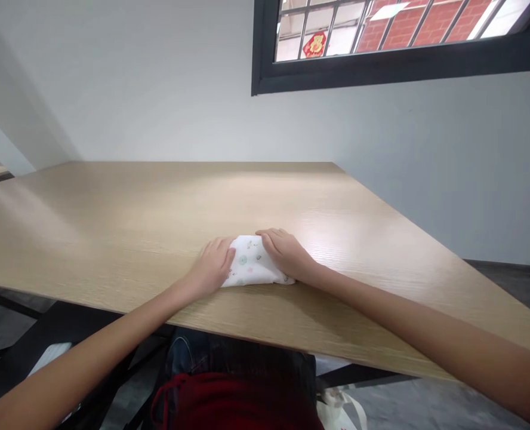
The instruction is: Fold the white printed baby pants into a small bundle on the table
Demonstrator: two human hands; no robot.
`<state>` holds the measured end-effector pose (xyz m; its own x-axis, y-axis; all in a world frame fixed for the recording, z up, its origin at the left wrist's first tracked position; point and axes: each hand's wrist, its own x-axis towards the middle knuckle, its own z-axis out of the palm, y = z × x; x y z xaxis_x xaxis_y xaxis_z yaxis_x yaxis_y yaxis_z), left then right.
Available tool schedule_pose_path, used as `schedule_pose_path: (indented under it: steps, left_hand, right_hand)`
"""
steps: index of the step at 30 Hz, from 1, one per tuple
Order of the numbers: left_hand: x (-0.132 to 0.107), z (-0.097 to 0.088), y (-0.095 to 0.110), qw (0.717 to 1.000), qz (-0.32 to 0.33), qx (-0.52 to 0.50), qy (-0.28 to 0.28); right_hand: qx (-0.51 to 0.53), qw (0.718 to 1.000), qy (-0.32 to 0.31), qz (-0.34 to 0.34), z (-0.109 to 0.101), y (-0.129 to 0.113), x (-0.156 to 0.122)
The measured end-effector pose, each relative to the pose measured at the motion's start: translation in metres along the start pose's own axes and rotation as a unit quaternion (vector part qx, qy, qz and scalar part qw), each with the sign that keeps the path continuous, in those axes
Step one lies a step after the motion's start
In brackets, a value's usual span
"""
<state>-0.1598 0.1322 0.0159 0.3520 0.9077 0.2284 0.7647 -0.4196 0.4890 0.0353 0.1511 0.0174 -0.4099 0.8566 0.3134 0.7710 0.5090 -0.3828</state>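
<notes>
Covering opposite ends of a folded white printed cloth (249, 266): left hand (215, 263) on its left end, thumb on top; right hand (285, 251) over its right end, fingers (271, 233) at the far edge. Both touch it; can't tell from here whether either actually grips. Cloth lies on the wood-topped table (157, 209), near the person's side, between the hands. Dark window frame (265, 77) on the wall (157, 77) beyond.
</notes>
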Motion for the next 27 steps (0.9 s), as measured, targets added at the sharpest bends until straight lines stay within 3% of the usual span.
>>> schedule_pose_path:
  steps: [3, 5, 8, 10, 15, 18, 20, 22, 25, 27]
  left_hand:
    - [-0.005, -0.010, -0.007, 0.996, -0.017, -0.082, 0.005]
    - [-0.005, -0.016, -0.007, 0.991, -0.033, -0.131, -0.001]
    - [-0.007, -0.024, -0.004, 0.980, -0.040, -0.191, -0.045]
    - [-0.015, -0.028, -0.001, 0.974, -0.047, -0.215, -0.063]
    - [-0.049, -0.025, 0.007, 0.963, -0.105, -0.244, -0.042]
    - [-0.061, -0.018, 0.010, 0.964, -0.130, -0.231, 0.024]
    - [-0.061, -0.013, 0.010, 0.971, -0.137, -0.171, 0.092]
    - [-0.057, -0.007, 0.009, 0.978, -0.137, -0.093, 0.127]
    - [-0.049, 0.003, 0.014, 0.985, -0.120, -0.038, 0.114]
    - [-0.045, 0.010, 0.023, 0.989, -0.095, -0.055, 0.095]
  right_hand:
    - [0.200, 0.978, 0.013, 0.051, -0.010, 0.009, -0.016]
    - [0.284, 0.957, -0.025, 0.054, -0.017, 0.012, -0.023]
    - [0.294, 0.950, -0.101, -0.024, -0.022, 0.013, -0.028]
    - [0.276, 0.953, -0.112, -0.063, -0.021, 0.014, -0.027]
    - [0.316, 0.949, -0.016, 0.004, -0.012, 0.022, -0.016]
    - [0.337, 0.941, -0.026, 0.021, -0.011, 0.026, -0.013]
    - [0.312, 0.950, -0.017, 0.004, -0.012, 0.025, -0.015]
    - [0.246, 0.968, 0.010, -0.050, -0.013, 0.018, -0.020]
    - [0.123, 0.978, -0.034, -0.165, -0.013, -0.003, -0.030]
    - [0.058, 0.978, -0.068, -0.191, -0.013, -0.022, -0.038]
